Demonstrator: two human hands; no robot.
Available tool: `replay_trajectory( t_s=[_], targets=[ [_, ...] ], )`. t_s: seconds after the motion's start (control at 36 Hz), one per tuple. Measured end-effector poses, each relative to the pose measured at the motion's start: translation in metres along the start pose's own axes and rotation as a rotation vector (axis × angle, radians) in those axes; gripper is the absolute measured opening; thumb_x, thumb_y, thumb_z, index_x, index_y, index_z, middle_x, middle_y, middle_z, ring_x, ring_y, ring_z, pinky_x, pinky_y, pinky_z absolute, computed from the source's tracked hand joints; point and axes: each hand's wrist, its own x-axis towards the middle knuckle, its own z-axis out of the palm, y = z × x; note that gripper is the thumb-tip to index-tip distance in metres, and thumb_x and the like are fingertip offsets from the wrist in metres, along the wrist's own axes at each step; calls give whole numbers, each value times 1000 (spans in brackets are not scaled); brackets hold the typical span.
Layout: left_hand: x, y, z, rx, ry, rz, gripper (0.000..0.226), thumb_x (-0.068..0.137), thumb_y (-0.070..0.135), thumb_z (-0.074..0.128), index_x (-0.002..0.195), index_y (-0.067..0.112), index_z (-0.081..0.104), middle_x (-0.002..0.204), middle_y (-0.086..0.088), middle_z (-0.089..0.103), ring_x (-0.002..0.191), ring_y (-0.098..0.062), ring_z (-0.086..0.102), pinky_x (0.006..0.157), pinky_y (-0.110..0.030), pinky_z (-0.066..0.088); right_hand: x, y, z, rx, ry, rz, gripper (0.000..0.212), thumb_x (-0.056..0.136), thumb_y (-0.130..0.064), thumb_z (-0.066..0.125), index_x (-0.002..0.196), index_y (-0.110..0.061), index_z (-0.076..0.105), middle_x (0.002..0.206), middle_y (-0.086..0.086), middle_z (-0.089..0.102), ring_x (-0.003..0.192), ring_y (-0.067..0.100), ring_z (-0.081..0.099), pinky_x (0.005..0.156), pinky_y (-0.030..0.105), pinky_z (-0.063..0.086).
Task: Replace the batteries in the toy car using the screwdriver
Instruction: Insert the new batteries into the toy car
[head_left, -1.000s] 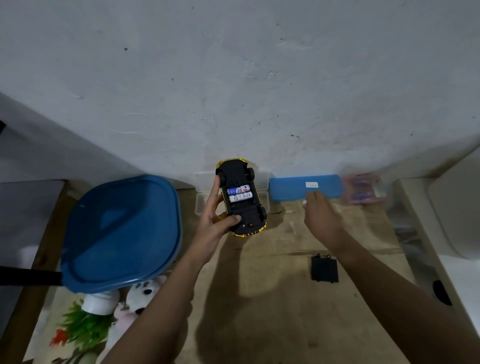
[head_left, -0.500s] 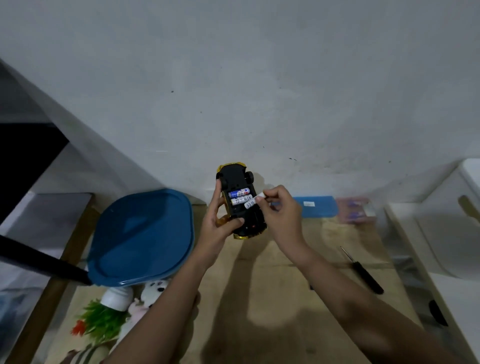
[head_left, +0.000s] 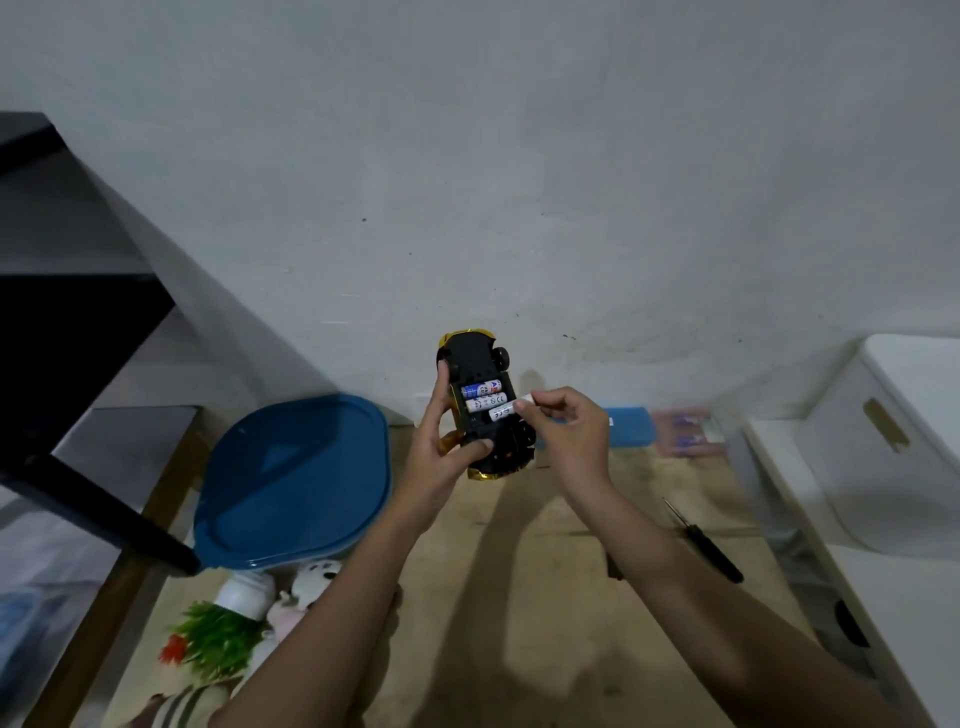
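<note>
Now your left hand (head_left: 441, 457) grips the toy car (head_left: 485, 405) belly-up above the desk (head_left: 519, 597), fingers wrapped round its sides. Two batteries (head_left: 484, 395) lie in the open compartment – your right hand (head_left: 566, 436) pinches a third, white battery (head_left: 511, 409) at its edge, one end tilted up. Well apart to the right, the screwdriver (head_left: 706, 543) lies on the desk

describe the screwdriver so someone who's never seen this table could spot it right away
Start at the wooden table and go to its right side, beside the white box. The screwdriver lies flat there, just right of the right forearm. It is the only slim black tool around: a thick black handle with a thin metal shaft pointing toward the wall.
</note>
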Motion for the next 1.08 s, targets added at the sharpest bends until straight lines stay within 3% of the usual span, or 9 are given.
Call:
replay_trajectory(
  t_s=[0.08, 0.17, 0.33, 0.44, 0.67, 0.75, 0.89, 1.0, 1.08],
  targets=[
    [-5, 2, 3, 4, 7, -7, 91, 74, 6, 66, 141, 50, 22, 133, 10, 50, 114, -24, 58, 96, -42, 48, -5, -4, -4, 42, 8, 32, 13, 72, -6, 77, 79, -8, 66, 80, 5, 67, 78, 17, 62, 73, 19, 52],
    [-9, 5, 4, -6, -12, -1, 91, 74, 6, 65, 141, 49, 21, 138, 9, 47, 114, -22, 59, 94, -38, 50, -11, -6, -8, 70, 7, 60, 13, 72, -7, 77, 75, -14, 66, 82, 5, 68, 82, 19, 64, 79, 27, 54],
    [-17, 9, 6, 0, -93, -21, 89, 76, 4, 63, 136, 57, 25, 133, 17, 51, 116, -25, 57, 94, -39, 50, -24, -12, -12, 166, -63, 178, 10, 74, -7, 75, 82, -7, 69, 80, 3, 69, 72, 10, 66, 73, 21, 56],
    [-22, 10, 8, -18, -100, -33, 89, 77, 2, 63, 135, 57, 24, 126, 25, 54, 114, -22, 58, 87, -32, 52, -29, -12, -15, 91, -59, 108, 16, 75, -8, 75, 88, -2, 69, 79, 0, 69, 64, -3, 65, 67, 14, 55],
    [-27, 14, 10, -43, -101, -27, 90, 82, -7, 58, 140, 49, 18, 116, 26, 57, 108, -19, 60, 84, -31, 53, -35, -14, -13, 15, 2, 60, 19, 72, -13, 78, 87, -6, 70, 88, 8, 70, 83, 20, 68, 78, 32, 57],
    [-29, 15, 10, -44, -97, -24, 88, 76, 3, 59, 138, 52, 21, 117, 24, 57, 108, -19, 60, 84, -32, 53, -39, -17, -13, -7, 24, 38, 19, 70, -13, 80, 85, -6, 70, 87, 9, 69, 82, 20, 67, 78, 29, 56],
    [-29, 17, 9, -67, -66, -16, 87, 73, 6, 63, 135, 56, 27, 125, 12, 53, 113, -23, 58, 90, -40, 51, -48, -21, -15, -177, 24, -177, 17, 75, -15, 76, 88, -4, 73, 89, -1, 61, 81, 0, 58, 67, 4, 46],
    [-28, 21, 7, -49, -65, 1, 89, 72, 8, 65, 139, 53, 27, 129, 9, 52, 115, -26, 57, 94, -47, 49, -50, -21, -14, -239, -1, -240, 18, 80, -17, 72, 94, -5, 73, 100, -4, 62, 85, -5, 57, 68, 2, 47],
    [-28, 23, 6, -63, -66, 3, 89, 73, 6, 63, 141, 50, 26, 131, 6, 51, 115, -26, 57, 95, -49, 49, -46, -25, -14, -150, -25, -139, 12, 76, -12, 74, 86, -5, 74, 101, -2, 65, 86, -2, 61, 77, 7, 49]
  ],
)
